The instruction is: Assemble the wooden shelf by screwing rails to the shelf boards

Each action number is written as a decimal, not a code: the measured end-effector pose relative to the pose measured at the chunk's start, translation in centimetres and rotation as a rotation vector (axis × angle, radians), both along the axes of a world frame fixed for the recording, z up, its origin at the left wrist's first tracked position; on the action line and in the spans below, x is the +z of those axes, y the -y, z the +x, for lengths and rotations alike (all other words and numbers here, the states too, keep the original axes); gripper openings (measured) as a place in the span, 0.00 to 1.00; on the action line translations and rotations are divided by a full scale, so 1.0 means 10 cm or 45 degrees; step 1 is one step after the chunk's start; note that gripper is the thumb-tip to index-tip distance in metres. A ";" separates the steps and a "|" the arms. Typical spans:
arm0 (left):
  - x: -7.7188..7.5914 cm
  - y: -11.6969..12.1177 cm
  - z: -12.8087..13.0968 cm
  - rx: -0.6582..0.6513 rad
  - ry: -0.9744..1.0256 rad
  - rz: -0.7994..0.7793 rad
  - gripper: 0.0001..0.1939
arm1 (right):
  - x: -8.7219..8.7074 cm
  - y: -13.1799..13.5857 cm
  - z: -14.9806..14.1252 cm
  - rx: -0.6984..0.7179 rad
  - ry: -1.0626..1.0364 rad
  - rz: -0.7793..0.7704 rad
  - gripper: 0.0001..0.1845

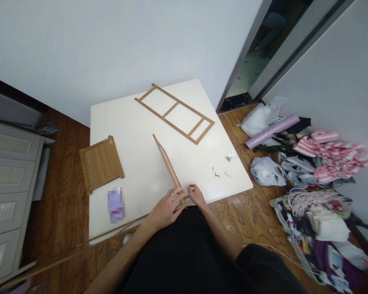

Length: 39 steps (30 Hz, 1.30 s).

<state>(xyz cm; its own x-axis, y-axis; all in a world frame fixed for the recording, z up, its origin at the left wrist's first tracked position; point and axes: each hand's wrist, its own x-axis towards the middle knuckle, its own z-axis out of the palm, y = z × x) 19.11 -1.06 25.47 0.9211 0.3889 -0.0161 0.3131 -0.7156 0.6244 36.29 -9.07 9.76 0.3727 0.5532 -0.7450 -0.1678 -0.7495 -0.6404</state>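
Observation:
At the table's near edge, my left hand (168,206) is closed around the corner where a narrow wooden panel (167,161) meets a long wooden frame (110,232). The panel stands on edge and points away from me. From that corner the frame runs to the lower left, past the table edge. Just right of the corner is my right hand (196,195), its fingertips pinched together; whatever they hold is hidden. Further right on the table lie several small screws (216,174) and a thin hex key (228,174).
A ladder-like wooden frame (171,109) lies flat at the back of the white table (135,163). To the left are a square wooden panel (101,165) and a blurred purple item (115,205). Bags (267,171) and an overfilled bin (294,245) crowd the floor at right.

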 end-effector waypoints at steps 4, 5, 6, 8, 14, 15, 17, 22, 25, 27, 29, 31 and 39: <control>-0.03 0.02 -0.01 0.002 0.014 -0.002 0.21 | 0.12 0.30 0.70 -0.119 0.523 -0.034 0.23; -0.04 0.02 -0.01 0.004 0.016 -0.002 0.22 | 0.13 0.38 0.91 -0.133 0.662 -0.039 0.25; -0.04 0.02 -0.01 0.008 0.014 -0.003 0.22 | 0.12 0.44 1.11 -0.056 0.920 -0.061 0.25; -0.04 0.03 -0.01 0.012 0.009 -0.003 0.22 | 0.07 0.51 1.46 0.163 1.213 -0.125 0.25; -0.01 0.02 0.00 0.018 0.016 -0.016 0.22 | -0.11 0.30 1.91 0.675 1.189 -0.255 0.16; 0.00 0.02 0.00 0.016 0.014 -0.022 0.22 | -0.11 0.26 1.92 0.690 1.171 -0.268 0.15; 0.01 0.02 0.00 0.017 0.010 -0.034 0.21 | -0.11 0.20 1.93 0.712 1.149 -0.313 0.14; 0.02 0.02 0.00 0.017 0.016 -0.056 0.20 | -0.09 0.18 1.91 0.630 1.127 -0.475 0.15; 0.01 0.01 0.00 0.018 0.033 -0.073 0.19 | -0.07 0.19 1.87 0.570 1.087 -0.541 0.15; -0.01 0.01 -0.01 0.023 0.042 -0.076 0.19 | -0.06 0.19 1.83 0.540 1.047 -0.570 0.15; -0.03 0.02 -0.01 0.026 0.051 -0.075 0.19 | -0.03 0.18 1.79 0.509 1.020 -0.589 0.14; -0.05 0.02 -0.02 0.028 0.066 -0.074 0.19 | 0.02 0.16 1.75 0.477 1.021 -0.586 0.14; -0.04 0.02 -0.01 0.034 0.085 -0.063 0.20 | 0.56 0.45 1.14 0.273 0.891 -0.201 0.08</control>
